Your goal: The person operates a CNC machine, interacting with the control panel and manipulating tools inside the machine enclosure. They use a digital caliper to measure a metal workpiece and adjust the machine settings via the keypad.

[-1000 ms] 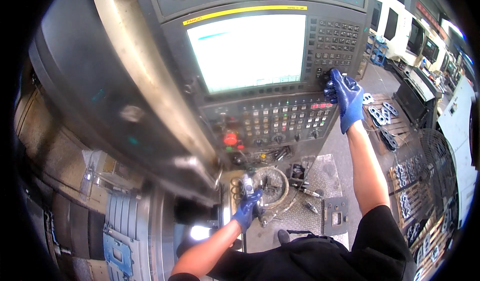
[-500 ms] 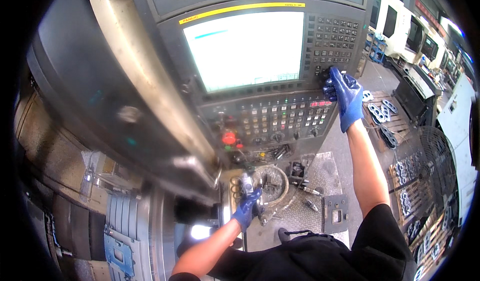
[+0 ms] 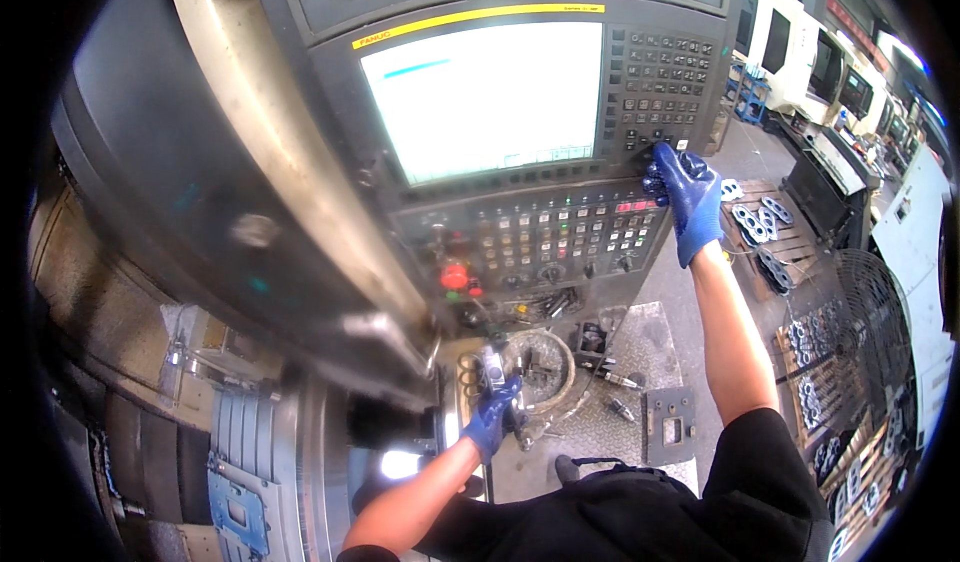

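My right hand (image 3: 688,194), in a dark blue coated glove, is at the lower right of a machine control panel (image 3: 420,197), just below the keypad (image 3: 662,87). Its fingers are curled in, with the thumb side up by the lowest keys; no held object shows. Lower down, my left hand (image 3: 492,417), gloved alike, is closed around a silver-grey tool (image 3: 493,367) with a roughly cylindrical body. Its exact kind is unclear. Above the keys of the lower panel glows a bright, washed-out screen (image 3: 485,102). A red emergency stop button (image 3: 454,276) sits at the lower left.
Under the panel, a round ring-shaped part (image 3: 570,367) and several metal tool holders (image 3: 622,409) lie on a patterned metal surface, near a square plate (image 3: 670,427). Pallets with metal parts (image 3: 755,224) and a fan (image 3: 872,312) stand right. The machine's worktable (image 3: 245,442) is left.
My right hand has dropped slightly from the lowest keys of the keypad. My left hand keeps its hold on the grey tool. The view has shifted a little.
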Demonstrator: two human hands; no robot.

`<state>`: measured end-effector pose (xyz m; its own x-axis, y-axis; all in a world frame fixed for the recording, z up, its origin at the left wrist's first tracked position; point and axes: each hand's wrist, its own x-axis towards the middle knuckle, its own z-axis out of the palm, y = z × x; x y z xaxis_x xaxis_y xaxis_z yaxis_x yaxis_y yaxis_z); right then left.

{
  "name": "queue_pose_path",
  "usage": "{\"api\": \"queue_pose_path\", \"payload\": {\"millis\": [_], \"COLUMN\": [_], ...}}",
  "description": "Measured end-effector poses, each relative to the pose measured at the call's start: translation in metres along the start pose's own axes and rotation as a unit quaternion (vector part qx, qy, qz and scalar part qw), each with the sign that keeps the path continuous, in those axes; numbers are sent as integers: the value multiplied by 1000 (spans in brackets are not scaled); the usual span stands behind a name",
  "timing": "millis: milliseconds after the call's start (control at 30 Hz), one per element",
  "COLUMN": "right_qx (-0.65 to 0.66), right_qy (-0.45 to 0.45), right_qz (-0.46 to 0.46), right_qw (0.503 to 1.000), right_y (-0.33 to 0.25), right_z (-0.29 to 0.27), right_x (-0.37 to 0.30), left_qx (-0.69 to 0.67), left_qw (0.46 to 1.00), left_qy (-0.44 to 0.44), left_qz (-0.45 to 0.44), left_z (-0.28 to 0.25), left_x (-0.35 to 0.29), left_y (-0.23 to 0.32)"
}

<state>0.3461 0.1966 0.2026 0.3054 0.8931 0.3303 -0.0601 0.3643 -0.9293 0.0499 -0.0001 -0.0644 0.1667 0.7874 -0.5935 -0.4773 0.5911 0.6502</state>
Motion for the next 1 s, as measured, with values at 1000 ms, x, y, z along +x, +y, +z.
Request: {"api": "queue_pose_path", "payload": {"millis": [1000], "right_qx": [-15], "right_qy": [18], "right_qz": [-6], "right_qw": [1000], "right_y": [-29], "right_z": [2], "right_x": [-2], "left_qx": [-39], "left_qw": [999], "left_qy": [14], "left_qz": [-6], "left_z": [8], "left_x": [-9], "left_y": [10]}}
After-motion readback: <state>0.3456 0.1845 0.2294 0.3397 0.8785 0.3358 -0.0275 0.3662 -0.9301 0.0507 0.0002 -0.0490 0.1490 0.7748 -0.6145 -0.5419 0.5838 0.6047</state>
